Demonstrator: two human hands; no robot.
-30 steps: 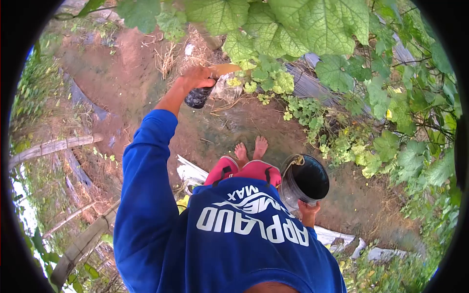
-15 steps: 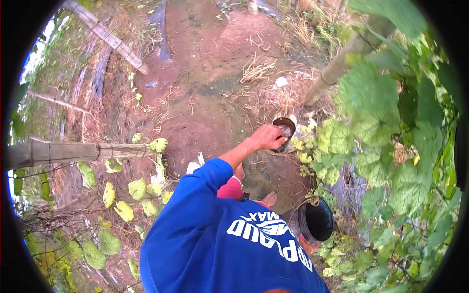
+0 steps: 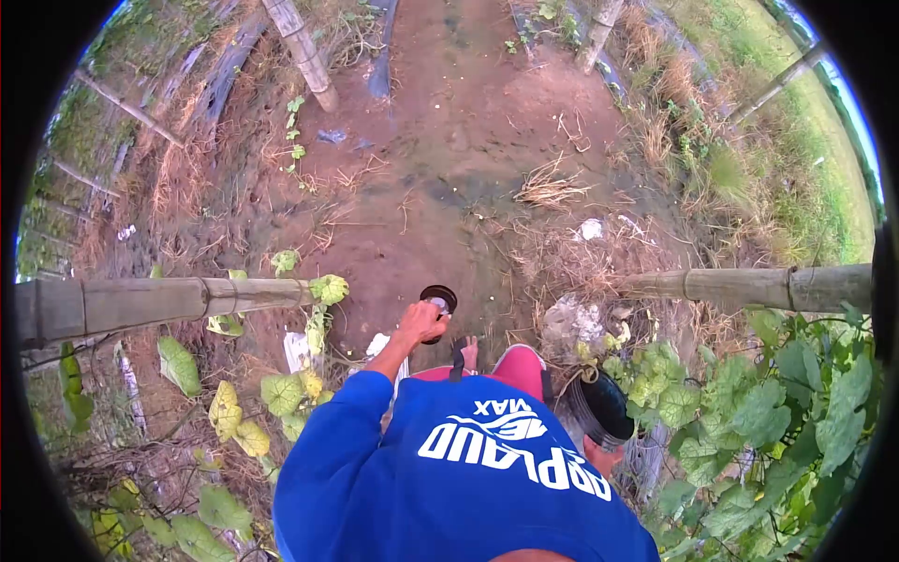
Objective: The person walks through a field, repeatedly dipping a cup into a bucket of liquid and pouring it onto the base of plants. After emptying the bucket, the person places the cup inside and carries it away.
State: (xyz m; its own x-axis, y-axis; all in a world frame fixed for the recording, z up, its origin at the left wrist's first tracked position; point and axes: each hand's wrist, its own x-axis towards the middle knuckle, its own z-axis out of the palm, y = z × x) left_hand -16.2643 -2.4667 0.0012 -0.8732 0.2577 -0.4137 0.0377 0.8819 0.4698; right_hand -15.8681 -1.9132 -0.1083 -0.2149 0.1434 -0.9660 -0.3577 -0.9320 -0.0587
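Note:
My left hand [image 3: 423,322] is closed on a small round dark cup [image 3: 438,302] with something pale inside, over the bare soil in front of my left leg. Its fingers hold the near side of the rim. At my right side a black bucket [image 3: 602,407] is tilted, its dark mouth facing right; its contents cannot be made out. My right hand [image 3: 604,456] is at the bucket's lower edge, mostly hidden by the bucket and my blue shirt [image 3: 468,496]. Its fingers appear wrapped against the bucket.
Bamboo poles stand to the left [image 3: 169,304] and right [image 3: 740,287]. Leafy vines [image 3: 749,403] crowd the right side, close to the bucket. Yellowing leaves [image 3: 281,393] hang at the left. Dry straw [image 3: 551,184] and a whitish clump [image 3: 573,323] lie on the ground ahead.
My left hand has carried the cup from beside the plants on the right leftward over the soil path. The view has shifted, bringing the right pole across. The bucket stays at my right side.

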